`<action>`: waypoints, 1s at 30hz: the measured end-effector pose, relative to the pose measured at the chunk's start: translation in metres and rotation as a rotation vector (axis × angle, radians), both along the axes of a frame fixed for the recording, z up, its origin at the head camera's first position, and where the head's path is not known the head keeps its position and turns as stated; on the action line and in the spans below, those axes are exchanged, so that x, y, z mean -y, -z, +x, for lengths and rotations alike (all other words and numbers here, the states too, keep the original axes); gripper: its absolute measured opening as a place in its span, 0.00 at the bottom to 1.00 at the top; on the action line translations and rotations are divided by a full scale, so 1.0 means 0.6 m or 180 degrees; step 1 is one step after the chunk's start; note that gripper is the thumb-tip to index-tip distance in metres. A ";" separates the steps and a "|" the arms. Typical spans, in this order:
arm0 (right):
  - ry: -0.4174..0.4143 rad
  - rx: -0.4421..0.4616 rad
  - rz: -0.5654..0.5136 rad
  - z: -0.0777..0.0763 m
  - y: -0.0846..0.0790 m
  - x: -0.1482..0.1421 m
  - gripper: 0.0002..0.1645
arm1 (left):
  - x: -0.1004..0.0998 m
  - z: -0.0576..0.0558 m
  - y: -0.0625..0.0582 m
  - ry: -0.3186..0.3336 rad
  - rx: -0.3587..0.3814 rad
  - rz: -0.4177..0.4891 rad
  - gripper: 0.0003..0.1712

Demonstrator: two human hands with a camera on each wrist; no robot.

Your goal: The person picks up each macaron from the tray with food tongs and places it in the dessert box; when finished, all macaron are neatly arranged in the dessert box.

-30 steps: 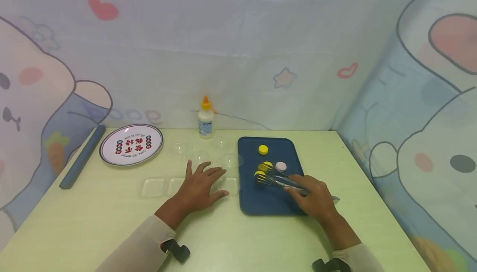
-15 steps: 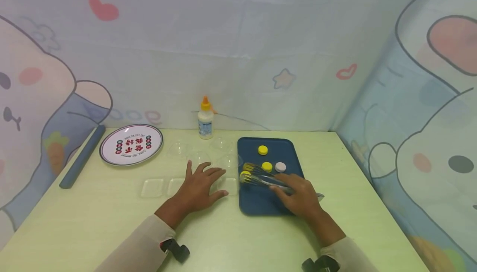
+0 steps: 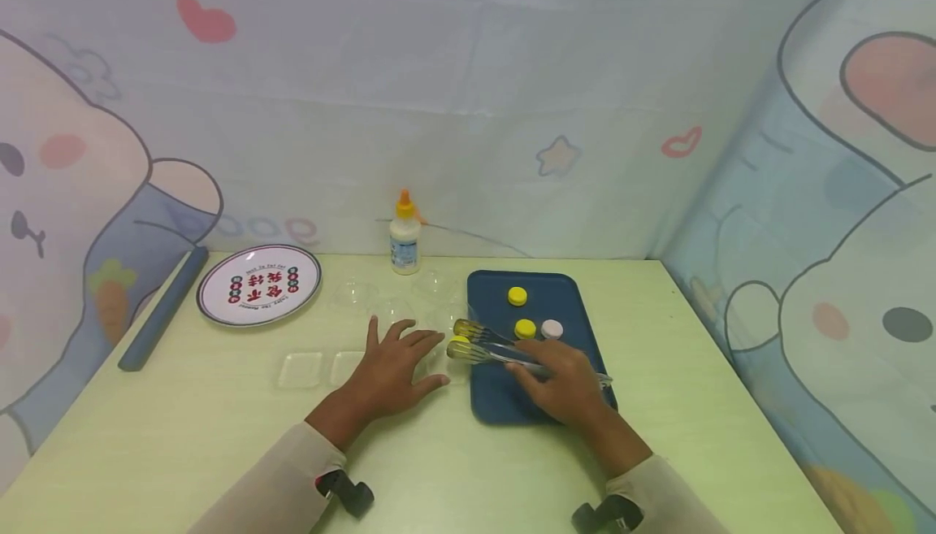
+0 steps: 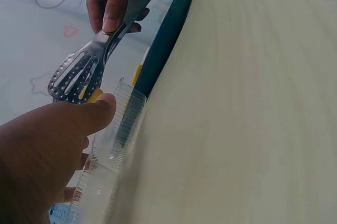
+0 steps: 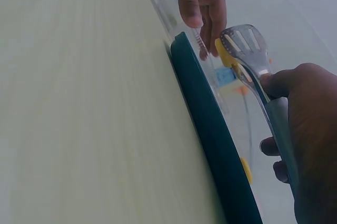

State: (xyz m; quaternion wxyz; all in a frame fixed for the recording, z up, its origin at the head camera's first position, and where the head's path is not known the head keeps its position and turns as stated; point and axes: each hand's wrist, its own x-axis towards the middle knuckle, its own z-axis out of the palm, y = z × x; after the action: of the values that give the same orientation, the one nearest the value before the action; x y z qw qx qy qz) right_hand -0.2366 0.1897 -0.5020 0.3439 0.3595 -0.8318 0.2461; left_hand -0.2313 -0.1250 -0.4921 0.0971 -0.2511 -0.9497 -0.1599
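Note:
My right hand (image 3: 566, 379) grips metal serving tongs (image 5: 258, 71), whose slotted ends pinch a yellow macaron (image 5: 225, 53). The tongs reach left past the edge of a dark blue tray (image 3: 504, 404), with the macaron over the right end of a clear plastic box (image 3: 300, 370). Fingers spread, my left hand (image 3: 391, 375) lies across that box and hides its middle; the thumb (image 4: 105, 109) is at the near wall in the left wrist view. Two yellow macarons (image 3: 517, 297) and a pale pink macaron (image 3: 552, 329) sit on the tray.
Behind the box lies its clear domed lid (image 3: 354, 290). A white bottle with an orange tip (image 3: 405, 248) stands near the back cloth. Farther left are an oval plate (image 3: 219, 302) with red characters and a blue-grey bar (image 3: 162, 310) along the table's left side.
The right hand has carried the tongs and a yellow macaron leftward, from the middle of the tray to above the right end of the box. The left hand has stayed in place.

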 end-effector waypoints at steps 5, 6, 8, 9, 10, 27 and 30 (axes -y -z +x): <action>0.0021 -0.0071 0.0070 0.002 -0.003 0.009 0.24 | -0.001 0.002 -0.003 -0.0004 -0.0008 0.0018 0.38; 0.0044 -0.0067 0.0097 0.003 -0.002 0.011 0.24 | -0.001 0.002 -0.004 -0.0007 -0.0009 0.0023 0.38; 0.0098 -0.0049 0.0158 0.006 -0.004 0.015 0.23 | -0.001 0.003 -0.003 -0.0019 -0.0009 0.0026 0.39; 0.0132 -0.0036 0.0190 0.008 -0.005 0.017 0.23 | -0.001 0.003 -0.003 -0.0028 -0.0007 0.0026 0.39; 0.0150 -0.0027 0.0210 0.009 -0.006 0.019 0.22 | -0.001 0.003 -0.003 -0.0037 0.0003 0.0026 0.40; 0.0362 0.0029 0.0550 0.020 -0.015 0.039 0.20 | -0.002 0.000 0.004 -0.0126 0.0082 0.0053 0.52; 0.0418 0.0081 0.0633 0.021 -0.018 0.043 0.19 | -0.003 0.000 0.004 -0.0129 0.0087 0.0052 0.52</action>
State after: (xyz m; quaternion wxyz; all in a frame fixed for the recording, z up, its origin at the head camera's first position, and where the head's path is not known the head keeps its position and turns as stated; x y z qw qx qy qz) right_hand -0.2240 0.1637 -0.4911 0.3114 0.3334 -0.8782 0.1438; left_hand -0.2315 -0.1234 -0.4946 0.0894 -0.2287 -0.9545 -0.1690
